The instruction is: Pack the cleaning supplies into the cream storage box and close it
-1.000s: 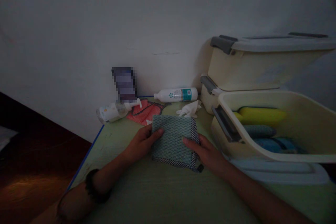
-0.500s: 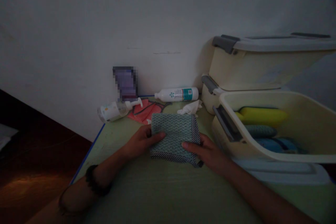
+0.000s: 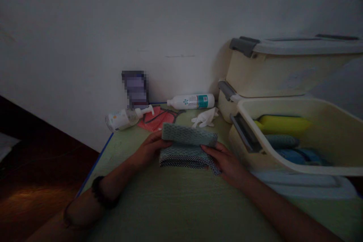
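A teal woven cloth [image 3: 187, 145] with a dark checked border lies half folded on the green table [image 3: 170, 204], its far part doubled over toward me. My left hand [image 3: 149, 150] grips the cloth's left edge, fingers closed on it. At the cloth's right edge, my right hand [image 3: 225, 160] pinches the fold. Both forearms rest low over the table.
An open cream bin [image 3: 312, 136] holding yellow and blue cloths stands at the right, on a lid, with a lidded bin [image 3: 283, 68] behind. Against the wall lie a white bottle [image 3: 191, 102], a pump bottle [image 3: 121, 119], a red cloth [image 3: 154, 121] and a white glove [image 3: 204, 118].
The cloth lay flat a second ago; both hands have now folded its far part over, so it looks narrower and thicker.
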